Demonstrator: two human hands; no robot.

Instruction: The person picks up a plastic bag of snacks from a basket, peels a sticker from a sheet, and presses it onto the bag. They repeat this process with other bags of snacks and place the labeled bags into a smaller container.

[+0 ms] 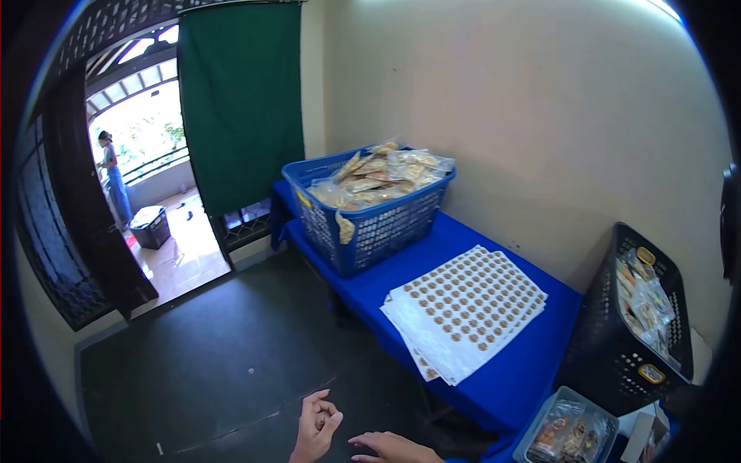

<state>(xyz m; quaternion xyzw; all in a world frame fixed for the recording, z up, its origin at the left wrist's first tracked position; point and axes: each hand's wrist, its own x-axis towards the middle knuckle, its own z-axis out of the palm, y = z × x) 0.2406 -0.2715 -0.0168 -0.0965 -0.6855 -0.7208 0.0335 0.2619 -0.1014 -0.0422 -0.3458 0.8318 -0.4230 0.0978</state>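
My left hand (pixel 315 427) is raised at the bottom middle, over the dark floor. Its fingers are loosely curled, the thumb stands a little apart, and nothing shows in them. Beside it, my right hand (pixel 395 447) reaches in from the bottom edge with fingers stretched out, holding nothing visible. Nearest to both hands is a table with a blue cloth (pixel 463 378). On it lies a stack of white sheets (pixel 471 309) printed with rows of round brown stickers. A blue plastic basket (pixel 370 224) full of clear packets (pixel 386 176) stands behind the sheets.
A black basket (pixel 606 363) of packets stands at right, with a small grey tub (pixel 532 444) of packets and a white box (pixel 644 436) before it. At left, a doorway beside a green curtain (pixel 241 108) shows a person (pixel 116 181) and a dark basket (pixel 152 234) outside.
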